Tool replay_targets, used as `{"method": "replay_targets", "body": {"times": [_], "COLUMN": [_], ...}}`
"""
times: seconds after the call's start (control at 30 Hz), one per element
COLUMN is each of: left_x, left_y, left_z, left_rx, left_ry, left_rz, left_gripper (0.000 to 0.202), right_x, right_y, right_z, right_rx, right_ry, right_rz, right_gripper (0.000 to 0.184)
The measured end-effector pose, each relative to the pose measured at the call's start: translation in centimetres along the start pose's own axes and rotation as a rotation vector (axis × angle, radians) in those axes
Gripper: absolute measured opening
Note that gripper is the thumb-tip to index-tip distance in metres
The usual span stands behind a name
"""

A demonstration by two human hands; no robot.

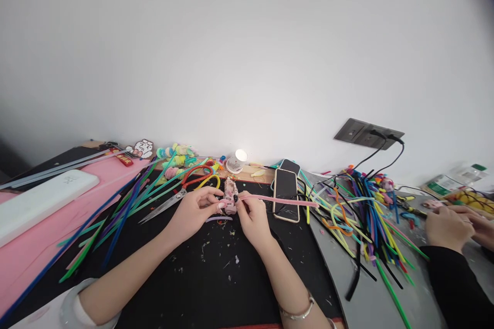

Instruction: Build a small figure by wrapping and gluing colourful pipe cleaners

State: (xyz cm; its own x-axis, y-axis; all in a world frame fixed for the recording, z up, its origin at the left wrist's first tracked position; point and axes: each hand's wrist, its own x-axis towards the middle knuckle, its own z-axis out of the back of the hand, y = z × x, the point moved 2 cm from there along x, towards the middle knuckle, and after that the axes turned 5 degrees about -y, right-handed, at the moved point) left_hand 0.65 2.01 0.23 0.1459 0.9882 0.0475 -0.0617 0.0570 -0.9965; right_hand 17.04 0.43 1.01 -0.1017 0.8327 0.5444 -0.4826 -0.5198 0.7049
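Note:
My left hand (pixel 198 211) and my right hand (pixel 252 216) meet over a black mat (pixel 216 277). Between them is a small pink pipe-cleaner figure (pixel 230 200) with a dark spot. The left fingers pinch the figure from the left. The right fingers pinch a long pink pipe cleaner (pixel 278 199) where it joins the figure; the rest of it runs right across a phone (pixel 286 194). A short pale lilac piece (pixel 218 219) lies under the hands.
Scissors with red and yellow handles (pixel 181 193) lie left of my hands among green and blue pipe cleaners (pixel 127 211). A tangled heap of coloured pipe cleaners (pixel 366 211) sits right. Another person's hands (pixel 455 226) work at far right. A white case (pixel 38 203) rests on pink sheet.

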Motion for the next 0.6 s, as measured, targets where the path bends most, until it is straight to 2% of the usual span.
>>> {"method": "replay_targets", "body": {"times": [0.4, 0.6], "left_x": [-0.04, 0.04], "left_y": [0.07, 0.39], "left_z": [-0.01, 0.02], "left_rx": [-0.068, -0.090], "left_ry": [-0.027, -0.032], "left_rz": [0.020, 0.017], "left_gripper": [0.031, 0.029], "right_x": [0.10, -0.02], "right_y": [-0.14, -0.11], "right_z": [0.10, 0.02], "right_rx": [-0.010, 0.081], "right_ry": [-0.017, -0.020], "right_rz": [-0.044, -0.096], "right_gripper": [0.026, 0.024]}}
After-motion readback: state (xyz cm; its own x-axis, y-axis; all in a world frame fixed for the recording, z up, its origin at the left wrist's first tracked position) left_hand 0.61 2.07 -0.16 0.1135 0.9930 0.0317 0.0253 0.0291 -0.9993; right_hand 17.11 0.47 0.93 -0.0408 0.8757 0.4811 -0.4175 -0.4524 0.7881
